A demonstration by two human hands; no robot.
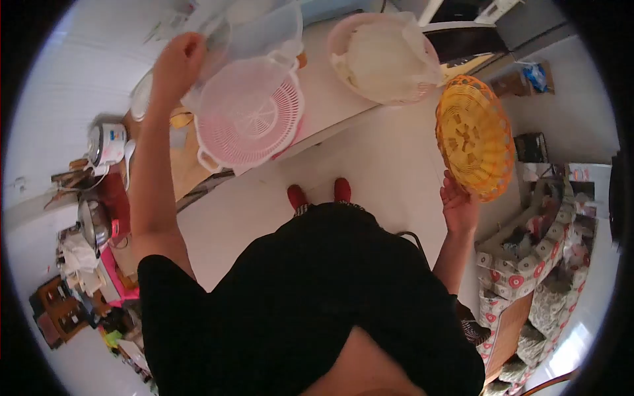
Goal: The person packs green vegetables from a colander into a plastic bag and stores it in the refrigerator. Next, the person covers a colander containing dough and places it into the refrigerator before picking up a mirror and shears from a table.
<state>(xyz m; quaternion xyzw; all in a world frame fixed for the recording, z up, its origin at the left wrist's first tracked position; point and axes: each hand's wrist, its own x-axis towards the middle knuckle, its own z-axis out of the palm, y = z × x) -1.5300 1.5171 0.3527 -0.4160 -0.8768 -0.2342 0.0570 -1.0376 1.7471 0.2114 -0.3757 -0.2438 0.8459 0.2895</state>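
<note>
the right hand [462, 203] holds a yellow basket [470, 135] by its low edge, with the fingers on the rim and the hand not pressed into a fist. the yellow basket is up in the air, tipped on its side, past the right end of the tabletop [320, 82]. its rim has a loopy edge that looks orange, and there are darker marks in the middle. the left hand [179, 63] is up high on the other side, with its fingers curled in. it is right by some see-through plastic [221, 41], but i cannot tell if it is pinching it. under that plastic, near the left hand, a pink basket [281, 129] with little slits and white handles sits on the tabletop. a big clear tub [277, 30] is just behind it. farther right on the tabletop is a pale pink bowl [389, 97] with something whitish [380, 56] in it. a white pot [107, 144] is off to the left. down on the floor [317, 162] are two red shoes [297, 197], poking out past a black shirt [304, 297]
</note>
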